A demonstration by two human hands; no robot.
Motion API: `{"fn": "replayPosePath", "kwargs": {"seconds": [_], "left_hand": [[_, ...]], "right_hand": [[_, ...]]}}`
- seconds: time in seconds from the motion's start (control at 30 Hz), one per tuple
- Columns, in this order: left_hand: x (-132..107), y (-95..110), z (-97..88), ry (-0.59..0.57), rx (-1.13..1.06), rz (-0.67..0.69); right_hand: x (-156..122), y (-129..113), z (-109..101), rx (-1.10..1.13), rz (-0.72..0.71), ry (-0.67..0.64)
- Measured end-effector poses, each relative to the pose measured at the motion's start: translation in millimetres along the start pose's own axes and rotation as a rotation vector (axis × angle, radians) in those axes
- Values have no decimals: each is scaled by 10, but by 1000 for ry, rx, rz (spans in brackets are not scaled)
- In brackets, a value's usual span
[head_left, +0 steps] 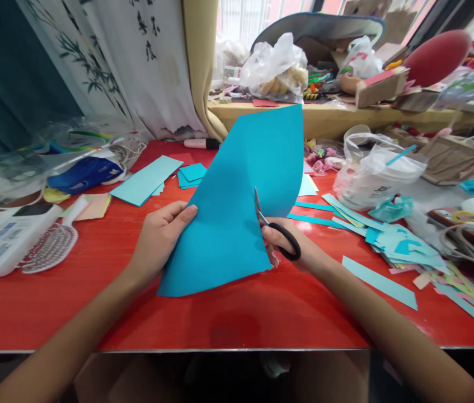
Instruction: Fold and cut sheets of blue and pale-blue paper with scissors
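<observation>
A large sheet of blue paper [220,224] is held up above the red table, its far part bent upward. My left hand [161,232] pinches its left edge, thumb on top and fingers partly hidden beneath. In my right hand [282,240] is a pair of scissors [287,246] with black handles. Their blades lie at a cut running in from the sheet's near right edge, and the paper parts on either side of it. Some fingers of the right hand are hidden behind the paper.
On the red table [228,324] lie light blue paper strips [148,179], small blue paper pieces [192,173] and a heap of paper scraps [408,246]. A hairbrush [56,243] and a white box [5,240] sit left. A plastic bag with a cup [379,173] stands right.
</observation>
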State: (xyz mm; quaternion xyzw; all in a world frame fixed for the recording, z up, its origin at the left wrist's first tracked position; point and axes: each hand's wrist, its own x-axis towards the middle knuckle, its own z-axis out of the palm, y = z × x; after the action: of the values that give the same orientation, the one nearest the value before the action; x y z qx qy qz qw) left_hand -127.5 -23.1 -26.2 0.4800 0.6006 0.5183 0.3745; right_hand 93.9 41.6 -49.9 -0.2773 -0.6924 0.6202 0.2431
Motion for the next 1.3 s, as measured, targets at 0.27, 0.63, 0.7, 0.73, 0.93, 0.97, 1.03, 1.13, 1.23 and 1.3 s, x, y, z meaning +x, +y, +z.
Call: {"fn": "replayPosePath", "kwargs": {"seconds": [0.27, 0.63, 0.7, 0.73, 0.93, 0.97, 1.03, 1.13, 1.23, 1.3], "left_hand": [[11, 3, 38, -13, -131, -157], [28, 10, 50, -40, -232, -300], [51, -9, 33, -31, -240, -287], [64, -16, 24, -19, -239, -270], [110, -14, -16, -93, -248, -268], [113, -8, -21, -145, -253, -296], [121, 2, -30, -256, -262, -368], [137, 13, -44, -353, -273, -467], [150, 25, -53, -365, -256, -514], [152, 32, -56, -367, -239, -531]], "right_hand": [[-8, -22, 11, -46, 34, 30], [-4, -34, 14, 1, 33, -26], [-4, -37, 11, 9, 49, -43], [-4, -40, 7, 14, 55, -48], [0, -25, -16, -21, 54, -43], [1, -14, -19, -25, 60, -44], [1, 7, -21, -18, 88, -51], [-6, 8, -11, -14, 141, -104], [-18, -31, 11, -63, 158, -226], [-25, -59, 26, -113, 158, -306]]}}
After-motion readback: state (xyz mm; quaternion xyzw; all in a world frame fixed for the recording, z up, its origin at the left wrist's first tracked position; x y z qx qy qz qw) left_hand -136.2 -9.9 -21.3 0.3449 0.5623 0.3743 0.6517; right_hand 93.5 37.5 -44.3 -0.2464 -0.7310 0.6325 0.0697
